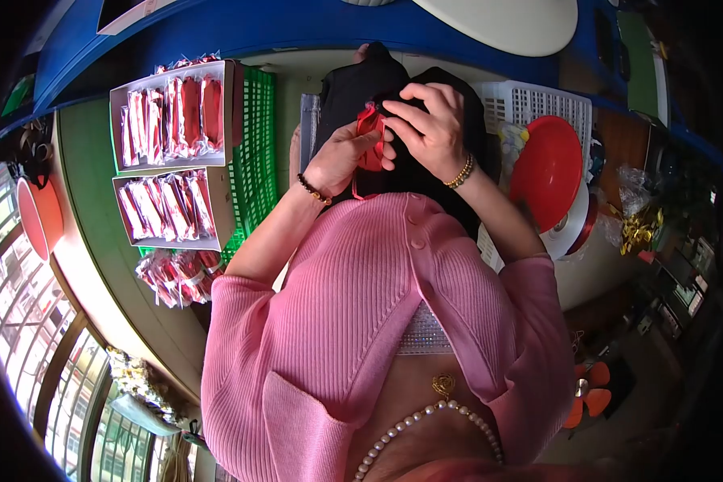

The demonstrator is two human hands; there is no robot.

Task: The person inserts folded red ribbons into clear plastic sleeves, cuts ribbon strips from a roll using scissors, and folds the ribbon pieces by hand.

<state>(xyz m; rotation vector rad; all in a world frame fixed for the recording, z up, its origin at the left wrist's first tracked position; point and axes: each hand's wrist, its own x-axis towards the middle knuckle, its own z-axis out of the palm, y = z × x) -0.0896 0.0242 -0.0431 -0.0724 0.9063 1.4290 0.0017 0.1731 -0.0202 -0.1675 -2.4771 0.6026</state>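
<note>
Above the dark-clothed lap, my left hand [348, 154] is closed round a small red fabric item [369, 128], its thumb pressing on the item's front. A thin red cord hangs from it toward the pink top. My right hand [434, 124] is at the item's right edge, thumb and index finger close together near its top and the other fingers bent. Whatever lies between those fingertips is too small to make out. A dark beaded bracelet is on the left wrist and a gold one on the right.
Two boxes of wrapped red packets [173, 120] sit on a green crate [253, 145] at the left, with more packets [181, 277] below. At the right are a white basket [538, 100], a red bowl [548, 173] and a white spool [566, 229]. A blue surface [297, 28] runs along the top.
</note>
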